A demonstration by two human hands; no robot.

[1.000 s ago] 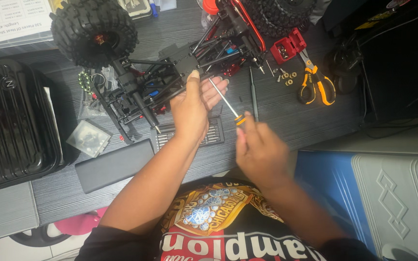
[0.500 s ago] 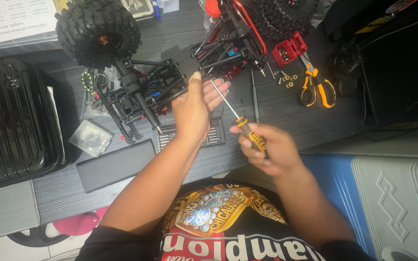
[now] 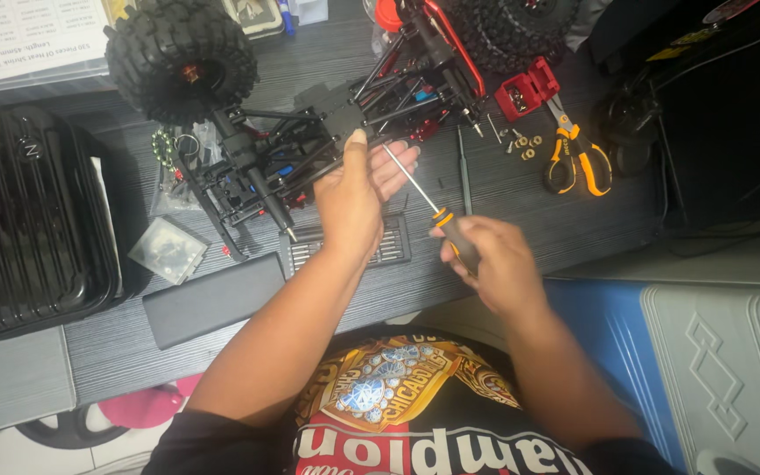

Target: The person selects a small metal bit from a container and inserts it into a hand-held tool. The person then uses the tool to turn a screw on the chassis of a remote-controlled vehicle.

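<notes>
While my left hand (image 3: 349, 198) presses flat on the black chassis (image 3: 310, 145) of the model truck, its fingers lie loosely spread along the frame, thumb up at the plate's edge, gripping nothing that I can make out. My right hand (image 3: 485, 255) has its fingers curled tight round the orange-and-black handle of a screwdriver (image 3: 424, 198), whose thin shaft slants up and ends just beside my left fingertips. Beyond those fingertips lies the truck's red frame (image 3: 450, 44); a knobby tyre (image 3: 178, 53) sits past my left thumb. Scissors (image 3: 578, 158) lie well beyond my right knuckles.
</notes>
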